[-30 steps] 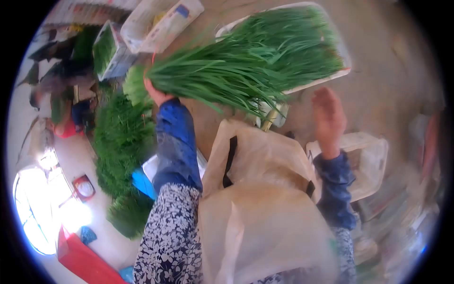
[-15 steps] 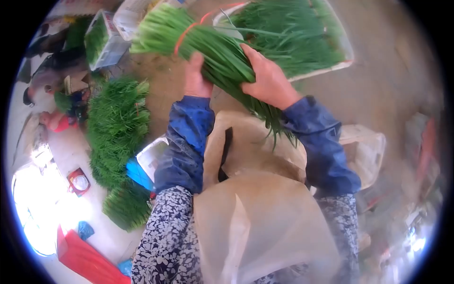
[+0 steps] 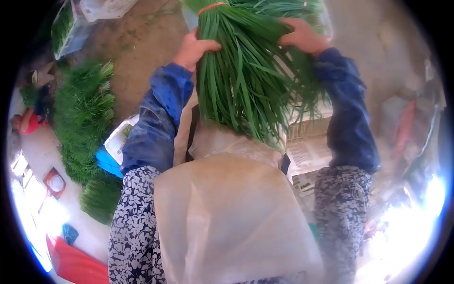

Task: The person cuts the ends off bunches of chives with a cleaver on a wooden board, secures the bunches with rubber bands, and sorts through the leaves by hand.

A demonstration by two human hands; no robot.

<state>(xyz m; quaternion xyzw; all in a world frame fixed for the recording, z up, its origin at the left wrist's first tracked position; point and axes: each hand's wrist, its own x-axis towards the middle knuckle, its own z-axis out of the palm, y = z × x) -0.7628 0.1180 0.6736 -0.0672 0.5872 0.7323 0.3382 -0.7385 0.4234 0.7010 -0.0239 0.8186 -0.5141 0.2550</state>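
Note:
A big bunch of garlic chives (image 3: 236, 66), tied near its top with a red band (image 3: 211, 6), hangs in front of me with its leaf tips fanned downward. My left hand (image 3: 196, 49) grips the left side of the bunch, thumb across the leaves. On the other side, my right hand (image 3: 305, 38) has its fingers closed around leaves at the right edge; some fingers are hidden behind them. The leaf tips reach down to the translucent plastic sheet (image 3: 236, 213) over my lap. More chives (image 3: 279, 6) lie in a white crate just behind the bunch.
A long heap of green chives (image 3: 85, 118) lies on the floor to the left, beside a white basket (image 3: 120, 137) and a blue object (image 3: 108, 162). White crates (image 3: 78, 33) stand at the upper left. Another crate (image 3: 309, 142) sits below my right forearm.
The bunch has swung from slanting across to hanging tips-down and spread wider. My hands have moved farther apart, and the whole view has shifted.

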